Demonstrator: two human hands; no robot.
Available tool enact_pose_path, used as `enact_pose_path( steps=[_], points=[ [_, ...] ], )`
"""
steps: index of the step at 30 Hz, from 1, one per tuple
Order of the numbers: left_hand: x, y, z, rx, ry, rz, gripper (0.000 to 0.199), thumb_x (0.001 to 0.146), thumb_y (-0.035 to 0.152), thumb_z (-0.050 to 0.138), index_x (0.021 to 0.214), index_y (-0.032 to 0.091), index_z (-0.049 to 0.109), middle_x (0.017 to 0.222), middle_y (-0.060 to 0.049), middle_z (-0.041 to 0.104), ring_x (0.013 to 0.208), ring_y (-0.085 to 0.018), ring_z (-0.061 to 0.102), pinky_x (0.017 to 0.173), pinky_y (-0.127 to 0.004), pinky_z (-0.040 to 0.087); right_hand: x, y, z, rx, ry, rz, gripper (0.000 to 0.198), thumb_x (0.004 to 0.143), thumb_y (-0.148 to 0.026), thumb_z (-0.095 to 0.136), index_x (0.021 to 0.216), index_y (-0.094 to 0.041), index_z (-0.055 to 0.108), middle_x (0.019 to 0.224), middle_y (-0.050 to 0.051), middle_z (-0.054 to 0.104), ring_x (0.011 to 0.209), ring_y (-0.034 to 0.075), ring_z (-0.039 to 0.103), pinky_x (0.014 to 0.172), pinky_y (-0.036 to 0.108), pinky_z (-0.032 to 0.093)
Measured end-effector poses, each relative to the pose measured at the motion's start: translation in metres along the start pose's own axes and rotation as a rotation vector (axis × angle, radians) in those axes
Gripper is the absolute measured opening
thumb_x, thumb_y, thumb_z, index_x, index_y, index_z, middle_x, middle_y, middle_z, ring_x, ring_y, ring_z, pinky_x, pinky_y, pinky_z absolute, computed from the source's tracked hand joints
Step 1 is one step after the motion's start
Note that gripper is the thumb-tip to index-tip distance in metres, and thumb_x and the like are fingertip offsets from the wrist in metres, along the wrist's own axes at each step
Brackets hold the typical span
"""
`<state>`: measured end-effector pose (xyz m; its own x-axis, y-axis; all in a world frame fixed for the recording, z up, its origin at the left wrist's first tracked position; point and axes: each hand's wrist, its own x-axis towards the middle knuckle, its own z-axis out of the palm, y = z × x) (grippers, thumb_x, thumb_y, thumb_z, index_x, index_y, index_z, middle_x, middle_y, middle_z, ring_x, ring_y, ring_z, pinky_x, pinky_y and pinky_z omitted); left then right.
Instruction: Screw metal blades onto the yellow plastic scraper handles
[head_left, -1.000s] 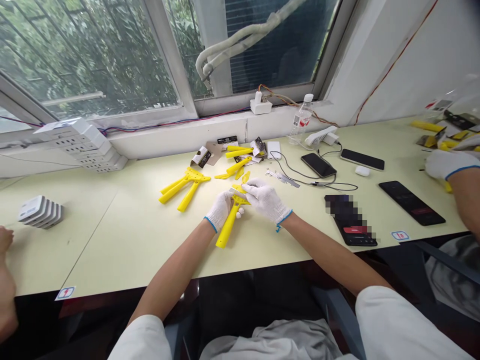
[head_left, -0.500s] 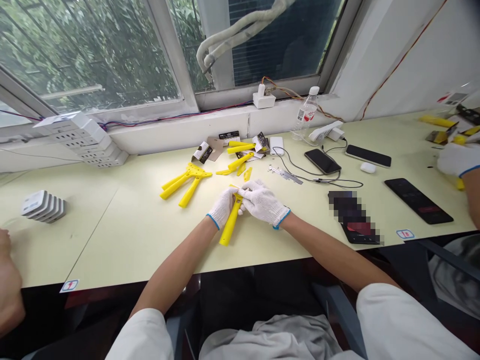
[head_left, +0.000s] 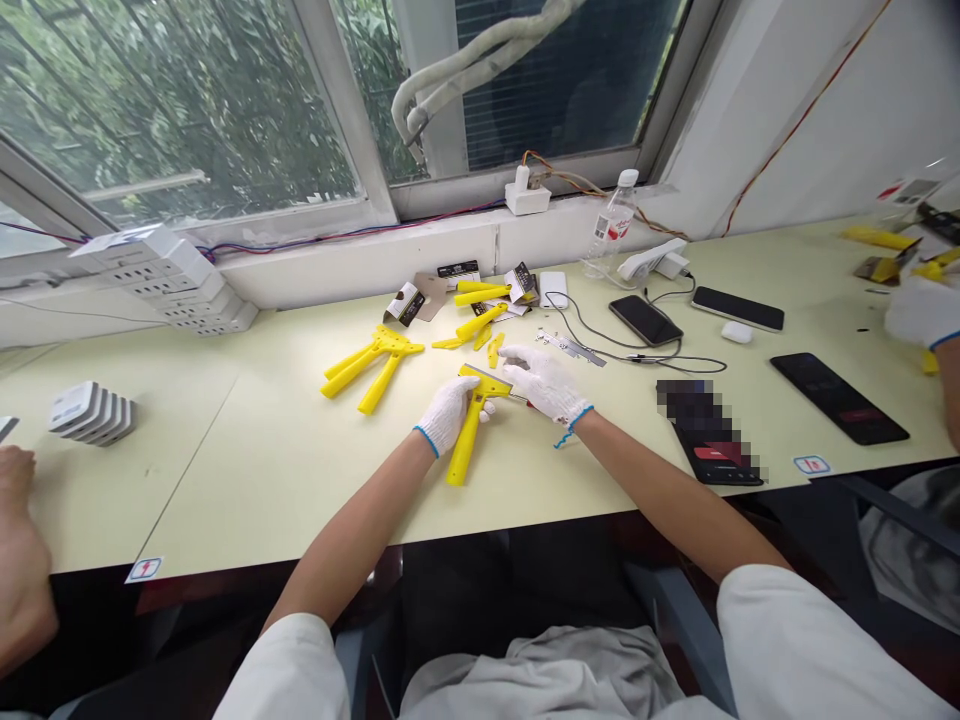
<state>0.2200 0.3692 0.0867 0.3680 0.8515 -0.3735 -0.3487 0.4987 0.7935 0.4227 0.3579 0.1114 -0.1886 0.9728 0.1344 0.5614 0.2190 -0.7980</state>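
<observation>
My left hand [head_left: 448, 413], in a white knit glove, is closed around a yellow scraper [head_left: 466, 440] near its head; a thin metal blade edge shows along the top. My right hand [head_left: 546, 384], gloved too, is just right of the scraper's head. A thin screwdriver [head_left: 519, 399] with a bit of red shows under its palm, mostly hidden. Its thumb and forefinger reach toward a small yellow clamp piece [head_left: 496, 350]; whether they touch is unclear. Metal blades [head_left: 571, 348] and small screws lie beyond the right hand.
Several yellow scrapers [head_left: 382, 350] lie at left, with more yellow parts [head_left: 480, 322] and opened cardboard packaging [head_left: 406, 305] behind. Phones [head_left: 838, 398], cables and a bottle [head_left: 613, 228] are at right. Stacked white boxes [head_left: 169, 280] stand left. Other people's hands show at both sides.
My right hand has moved off the scraper's head to the right, its fingers opening outward. The scraper's head and blade edge are now uncovered; my left hand still holds it.
</observation>
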Motion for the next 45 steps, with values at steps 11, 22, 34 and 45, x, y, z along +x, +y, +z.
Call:
enact_pose_path(
  steps=[11, 22, 34, 45],
  points=[
    [-0.002, -0.004, -0.002, 0.227, -0.062, 0.073, 0.023, 0.085, 0.027, 0.067, 0.103, 0.013, 0.066, 0.078, -0.010, 0.073, 0.058, -0.018, 0.067, 0.050, -0.026, 0.052, 0.004, 0.020, 0.006, 0.203, -0.141, 0.149, 0.031, 0.095, -0.044, 0.066, 0.102, -0.017, 0.080, 0.089, 0.003, 0.075, 0.074, 0.014, 0.062, 0.064, 0.025, 0.046],
    [-0.014, 0.004, 0.001, 0.433, -0.150, 0.134, 0.024, 0.087, 0.031, 0.075, 0.103, 0.015, 0.068, 0.071, -0.005, 0.071, 0.057, -0.014, 0.063, 0.056, -0.025, 0.052, 0.003, 0.011, 0.002, 0.185, -0.146, 0.129, 0.023, 0.091, -0.038, 0.064, 0.092, -0.017, 0.073, 0.079, 0.000, 0.068, 0.065, 0.012, 0.058, 0.059, 0.025, 0.043],
    [-0.023, 0.008, 0.006, 0.508, -0.141, 0.171, 0.025, 0.091, 0.041, 0.073, 0.096, 0.018, 0.064, 0.069, -0.001, 0.066, 0.054, -0.013, 0.057, 0.054, -0.026, 0.046, 0.000, 0.010, 0.000, 0.094, -0.208, 0.005, 0.024, 0.102, -0.038, 0.057, 0.101, -0.018, 0.070, 0.091, 0.002, 0.073, 0.078, 0.014, 0.062, 0.068, 0.026, 0.043],
    [-0.021, 0.010, 0.006, 0.494, -0.144, 0.203, 0.026, 0.089, 0.037, 0.080, 0.096, 0.015, 0.069, 0.072, -0.003, 0.068, 0.061, -0.013, 0.062, 0.063, -0.026, 0.051, -0.001, 0.007, -0.001, 0.158, -0.187, 0.040, 0.025, 0.101, -0.039, 0.058, 0.103, -0.018, 0.071, 0.093, 0.003, 0.072, 0.076, 0.014, 0.061, 0.068, 0.025, 0.046]
  ],
)
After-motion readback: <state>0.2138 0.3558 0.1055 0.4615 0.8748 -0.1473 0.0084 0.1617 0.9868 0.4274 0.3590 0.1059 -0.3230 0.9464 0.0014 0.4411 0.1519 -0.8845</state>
